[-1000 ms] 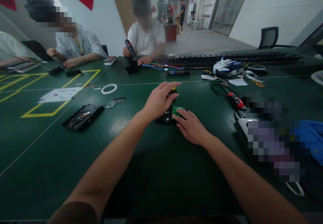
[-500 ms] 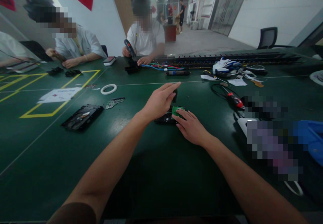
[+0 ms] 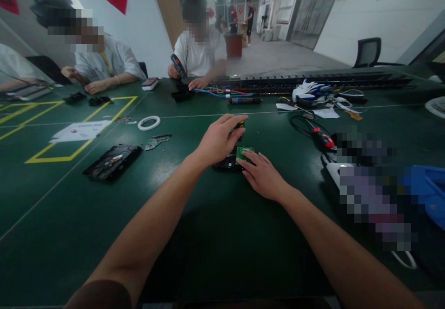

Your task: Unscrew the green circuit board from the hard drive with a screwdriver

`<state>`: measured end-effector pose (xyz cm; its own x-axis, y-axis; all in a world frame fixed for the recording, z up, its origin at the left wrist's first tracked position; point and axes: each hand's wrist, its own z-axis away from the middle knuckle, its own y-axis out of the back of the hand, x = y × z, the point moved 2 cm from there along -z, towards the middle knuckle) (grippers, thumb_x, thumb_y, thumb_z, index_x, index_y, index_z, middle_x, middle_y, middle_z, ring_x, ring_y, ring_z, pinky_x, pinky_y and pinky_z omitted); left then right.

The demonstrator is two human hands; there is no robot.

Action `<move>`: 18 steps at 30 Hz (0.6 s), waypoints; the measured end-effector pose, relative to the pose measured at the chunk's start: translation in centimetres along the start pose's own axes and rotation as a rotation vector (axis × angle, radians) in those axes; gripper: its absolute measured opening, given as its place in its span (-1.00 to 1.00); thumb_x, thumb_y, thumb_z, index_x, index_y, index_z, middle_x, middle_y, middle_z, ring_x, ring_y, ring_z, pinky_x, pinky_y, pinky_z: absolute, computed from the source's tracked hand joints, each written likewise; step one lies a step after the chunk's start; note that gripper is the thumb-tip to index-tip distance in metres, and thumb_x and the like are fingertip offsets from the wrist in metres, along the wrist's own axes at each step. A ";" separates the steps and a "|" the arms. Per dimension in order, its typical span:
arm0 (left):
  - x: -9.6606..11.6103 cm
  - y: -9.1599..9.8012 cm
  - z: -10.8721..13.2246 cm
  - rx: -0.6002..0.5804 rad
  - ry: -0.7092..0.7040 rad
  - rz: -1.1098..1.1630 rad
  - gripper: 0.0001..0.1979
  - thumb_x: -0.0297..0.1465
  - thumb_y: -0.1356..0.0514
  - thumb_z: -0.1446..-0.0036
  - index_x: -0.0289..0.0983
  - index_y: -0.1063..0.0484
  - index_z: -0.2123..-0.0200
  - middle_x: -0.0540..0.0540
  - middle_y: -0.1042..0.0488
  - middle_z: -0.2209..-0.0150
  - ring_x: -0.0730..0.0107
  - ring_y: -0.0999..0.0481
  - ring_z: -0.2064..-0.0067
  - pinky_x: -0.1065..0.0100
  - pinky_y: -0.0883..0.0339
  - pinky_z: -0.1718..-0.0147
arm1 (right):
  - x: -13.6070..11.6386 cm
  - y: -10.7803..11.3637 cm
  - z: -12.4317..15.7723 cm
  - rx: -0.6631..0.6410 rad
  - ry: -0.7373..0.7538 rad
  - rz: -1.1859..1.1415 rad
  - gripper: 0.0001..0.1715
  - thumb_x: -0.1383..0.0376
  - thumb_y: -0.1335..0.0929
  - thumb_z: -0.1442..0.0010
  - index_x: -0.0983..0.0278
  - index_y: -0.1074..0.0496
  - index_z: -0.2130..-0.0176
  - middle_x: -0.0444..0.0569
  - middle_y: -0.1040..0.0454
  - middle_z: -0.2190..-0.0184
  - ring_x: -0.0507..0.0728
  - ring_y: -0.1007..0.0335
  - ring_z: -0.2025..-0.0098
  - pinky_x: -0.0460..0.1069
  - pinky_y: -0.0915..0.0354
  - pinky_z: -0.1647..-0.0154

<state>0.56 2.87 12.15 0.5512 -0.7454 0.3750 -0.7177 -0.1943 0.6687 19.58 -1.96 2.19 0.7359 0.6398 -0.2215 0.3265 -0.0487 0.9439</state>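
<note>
A small black device lies on the green table in front of me, with a green circuit board showing in it. Over its left part is my left hand, closed with thumb and fingers on a small black piece with a yellow mark; most of this piece is hidden and its kind is unclear. My right hand is open, its outstretched fingertips resting on the board and the device's right side.
Left of me lie an opened black casing, a loose circuit board and a white tape roll. A red-and-black screwdriver, gloves and a blue container are on the right. Two co-workers sit opposite, one holding a power tool.
The black piece in my left hand has turned a little, so its yellow mark now shows. My right hand stays in place on the device.
</note>
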 end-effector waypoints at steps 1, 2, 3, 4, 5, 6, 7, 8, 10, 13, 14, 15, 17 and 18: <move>0.0 0.0 0.0 -0.004 -0.010 0.001 -0.63 -0.48 -0.12 -0.41 -0.27 -0.42 -0.24 -0.21 -0.52 -0.14 0.26 -0.53 -0.14 0.18 -0.42 -0.17 | 0.0 0.0 0.0 0.001 0.000 0.002 -0.47 0.27 -0.23 -0.47 0.19 -0.36 -0.35 0.14 -0.23 -0.44 0.32 -0.09 -0.49 0.39 -0.04 -0.47; 0.0 0.0 0.0 -0.008 -0.020 0.003 -0.60 -0.52 -0.09 -0.41 -0.28 -0.40 -0.26 -0.21 -0.51 -0.18 0.26 -0.51 -0.18 0.17 -0.40 -0.20 | 0.0 0.0 0.0 0.004 -0.002 0.004 -0.47 0.27 -0.23 -0.47 0.19 -0.35 -0.35 0.14 -0.23 -0.44 0.32 -0.09 -0.49 0.39 -0.04 -0.47; 0.0 0.0 -0.1 -0.009 -0.028 0.005 -0.58 -0.55 -0.07 -0.40 -0.29 -0.39 -0.27 -0.22 -0.49 -0.21 0.25 -0.49 -0.21 0.17 -0.38 -0.22 | 0.0 0.0 0.0 0.007 -0.004 0.006 -0.47 0.28 -0.23 -0.47 0.19 -0.35 -0.35 0.14 -0.24 -0.44 0.32 -0.09 -0.49 0.39 -0.04 -0.47; 0.0 0.0 -0.1 -0.010 -0.033 0.008 -0.56 -0.57 -0.07 -0.39 -0.29 -0.39 -0.28 -0.22 -0.48 -0.22 0.25 -0.49 -0.22 0.17 -0.37 -0.23 | 0.0 0.0 0.0 0.010 -0.004 0.007 -0.47 0.28 -0.23 -0.47 0.19 -0.36 -0.35 0.14 -0.24 -0.43 0.32 -0.09 -0.49 0.38 -0.04 -0.47; 0.0 -0.1 -0.1 -0.009 -0.036 0.008 -0.56 -0.59 -0.08 -0.37 -0.29 -0.39 -0.27 -0.21 -0.49 -0.21 0.25 -0.49 -0.22 0.17 -0.37 -0.23 | 0.0 0.0 0.0 0.012 -0.003 0.006 -0.47 0.28 -0.23 -0.47 0.19 -0.36 -0.35 0.14 -0.25 -0.43 0.32 -0.09 -0.49 0.38 -0.04 -0.47; 0.0 -0.1 -0.2 -0.006 -0.036 0.009 -0.56 -0.59 -0.11 -0.36 -0.29 -0.41 -0.26 -0.21 -0.51 -0.18 0.25 -0.50 -0.20 0.17 -0.38 -0.22 | 0.0 0.0 0.0 0.012 -0.001 0.005 -0.47 0.27 -0.23 -0.47 0.19 -0.36 -0.35 0.14 -0.25 -0.43 0.32 -0.09 -0.49 0.38 -0.04 -0.47; 0.0 -0.1 -0.2 0.000 -0.036 0.008 -0.58 -0.59 -0.13 -0.35 -0.29 -0.42 -0.24 -0.20 -0.53 -0.15 0.25 -0.52 -0.17 0.17 -0.40 -0.20 | 0.1 -0.1 0.0 0.013 -0.001 0.004 -0.47 0.27 -0.23 -0.47 0.19 -0.36 -0.35 0.14 -0.25 -0.43 0.32 -0.09 -0.49 0.38 -0.04 -0.47; 0.0 -0.1 -0.2 0.008 -0.035 0.005 -0.59 -0.58 -0.15 -0.35 -0.29 -0.44 -0.23 -0.19 -0.54 -0.11 0.26 -0.53 -0.14 0.18 -0.41 -0.18 | 0.1 -0.1 0.0 0.012 -0.001 0.004 -0.47 0.27 -0.23 -0.47 0.19 -0.36 -0.35 0.14 -0.25 -0.43 0.32 -0.09 -0.49 0.39 -0.04 -0.47; -0.1 -0.1 -0.2 0.019 -0.029 -0.001 -0.60 -0.56 -0.18 -0.35 -0.27 -0.44 -0.22 -0.18 -0.54 -0.06 0.28 -0.54 -0.08 0.19 -0.44 -0.13 | 0.1 -0.2 0.0 0.006 -0.001 0.007 -0.47 0.26 -0.23 -0.47 0.18 -0.35 -0.36 0.13 -0.24 -0.43 0.33 -0.09 -0.49 0.40 -0.05 -0.47; -0.1 -0.1 -0.1 0.018 -0.013 -0.006 -0.63 -0.49 -0.22 -0.36 -0.23 -0.46 -0.20 -0.16 -0.51 -0.01 0.31 -0.55 0.00 0.22 -0.48 -0.05 | 0.1 -0.2 0.0 0.004 0.002 0.020 -0.46 0.27 -0.23 -0.47 0.21 -0.35 -0.36 0.16 -0.23 -0.44 0.34 -0.08 -0.49 0.39 -0.05 -0.47; -0.1 -0.1 0.0 0.012 -0.010 -0.004 -0.65 -0.46 -0.23 -0.36 -0.23 -0.47 -0.19 -0.16 -0.51 0.00 0.31 -0.56 0.03 0.22 -0.49 -0.03 | 0.1 -0.2 0.0 0.004 0.002 0.024 -0.47 0.27 -0.23 -0.47 0.21 -0.35 -0.36 0.16 -0.23 -0.43 0.34 -0.08 -0.49 0.39 -0.05 -0.47; -0.1 0.0 0.0 0.009 -0.011 -0.002 -0.65 -0.44 -0.23 -0.36 -0.23 -0.47 -0.18 -0.16 -0.51 0.00 0.31 -0.56 0.05 0.22 -0.49 -0.02 | 0.1 -0.1 0.0 0.005 0.000 0.026 -0.47 0.28 -0.23 -0.47 0.21 -0.36 -0.36 0.16 -0.24 -0.43 0.33 -0.08 -0.49 0.38 -0.05 -0.47; -0.1 0.0 0.0 -0.003 -0.024 0.010 -0.63 -0.48 -0.18 -0.38 -0.24 -0.45 -0.22 -0.18 -0.51 -0.04 0.29 -0.55 -0.03 0.20 -0.47 -0.08 | 0.0 0.0 -0.1 0.001 -0.004 0.027 -0.47 0.28 -0.23 -0.47 0.20 -0.36 -0.36 0.16 -0.24 -0.43 0.33 -0.09 -0.49 0.38 -0.05 -0.47; 0.0 0.1 -0.1 -0.008 -0.032 0.018 -0.62 -0.51 -0.14 -0.39 -0.24 -0.44 -0.23 -0.19 -0.51 -0.08 0.28 -0.54 -0.09 0.18 -0.45 -0.13 | -0.1 0.0 -0.1 -0.002 -0.005 0.025 -0.47 0.27 -0.23 -0.47 0.20 -0.35 -0.36 0.15 -0.23 -0.43 0.32 -0.09 -0.49 0.37 -0.05 -0.47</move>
<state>0.52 2.90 12.24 0.5239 -0.7688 0.3666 -0.7243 -0.1756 0.6668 19.50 -1.94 2.26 0.7467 0.6348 -0.1988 0.3065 -0.0631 0.9498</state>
